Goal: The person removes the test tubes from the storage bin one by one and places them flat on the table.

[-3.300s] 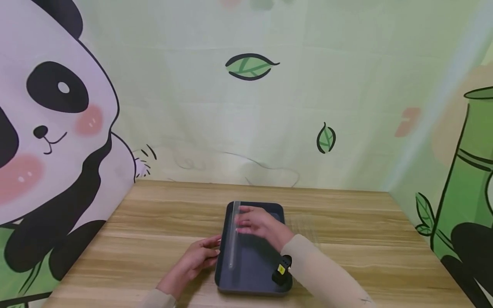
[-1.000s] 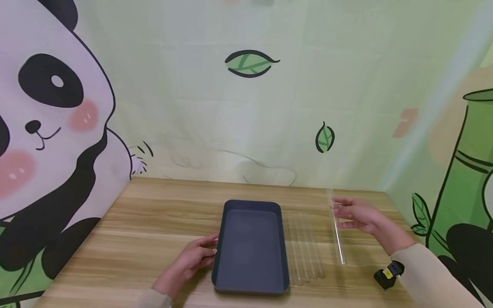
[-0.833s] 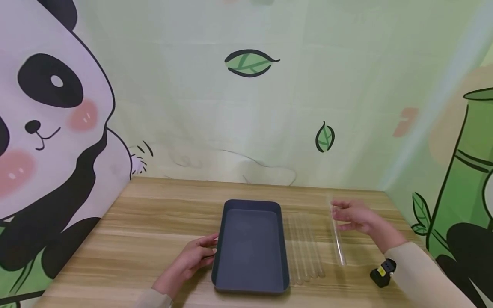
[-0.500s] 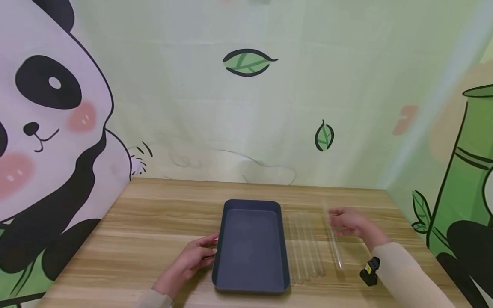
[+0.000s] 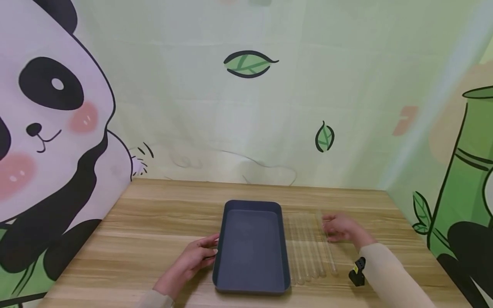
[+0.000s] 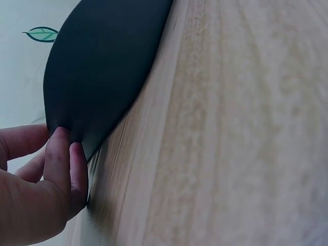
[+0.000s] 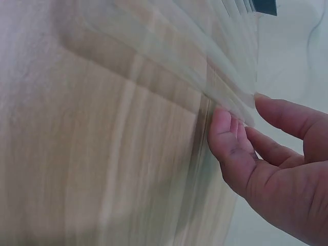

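My left hand (image 5: 194, 259) touches the outer left wall of a dark blue rectangular tray (image 5: 286, 256). In the left wrist view, its fingertips rest against the tray's dark side (image 6: 102, 66), fingers only slightly bent. To the right of the tray, my right hand (image 5: 343, 229) pinches a clear test tube (image 5: 332, 262) near its far end, thumb on one side and fingers on the other. The right wrist view has this tube (image 7: 154, 56) slanting away from the fingertips, close over the wood. Several more clear test tubes (image 5: 307, 256) lie side by side between it and the tray.
The wooden table (image 5: 161, 205) ends at a green printed backdrop (image 5: 185, 107) with panda and bamboo drawings. A black wrist camera (image 5: 357, 273) sits on the right forearm.
The right hand first lifted a test tube from the tray and carried it right. Since then it has lowered it leftward, beside the row. The left hand has stayed at the tray.
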`<state>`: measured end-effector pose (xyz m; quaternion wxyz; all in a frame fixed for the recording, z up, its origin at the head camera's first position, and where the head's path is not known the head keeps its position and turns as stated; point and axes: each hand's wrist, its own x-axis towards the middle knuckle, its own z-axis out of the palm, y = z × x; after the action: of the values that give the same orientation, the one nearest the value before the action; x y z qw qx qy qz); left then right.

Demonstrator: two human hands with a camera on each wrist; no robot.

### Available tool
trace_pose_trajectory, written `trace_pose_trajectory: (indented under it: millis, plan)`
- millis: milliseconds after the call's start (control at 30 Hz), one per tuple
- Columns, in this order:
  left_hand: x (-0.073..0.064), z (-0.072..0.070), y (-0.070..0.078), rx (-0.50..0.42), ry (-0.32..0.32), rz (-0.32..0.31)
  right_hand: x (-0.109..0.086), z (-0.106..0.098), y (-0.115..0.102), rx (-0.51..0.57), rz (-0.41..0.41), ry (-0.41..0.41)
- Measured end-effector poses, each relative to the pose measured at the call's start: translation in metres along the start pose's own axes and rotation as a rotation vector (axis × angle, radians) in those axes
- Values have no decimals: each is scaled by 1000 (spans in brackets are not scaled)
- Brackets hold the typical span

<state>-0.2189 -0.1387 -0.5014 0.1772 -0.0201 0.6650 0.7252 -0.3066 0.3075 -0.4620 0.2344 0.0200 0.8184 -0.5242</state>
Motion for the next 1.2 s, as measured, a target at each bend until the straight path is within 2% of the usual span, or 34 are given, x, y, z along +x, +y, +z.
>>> trace_pose_trajectory:
  millis: [467, 800, 1200]
  plan:
    - [-1, -1, -1, 10, 19, -12, 5, 20, -9, -2, 41, 47]
    - [0, -2, 0, 21, 21, -8, 7, 27, -16, -102, 40, 85]
    - [4, -2, 2, 60, -36, 0, 4, 25, -18, -94, 54, 54]
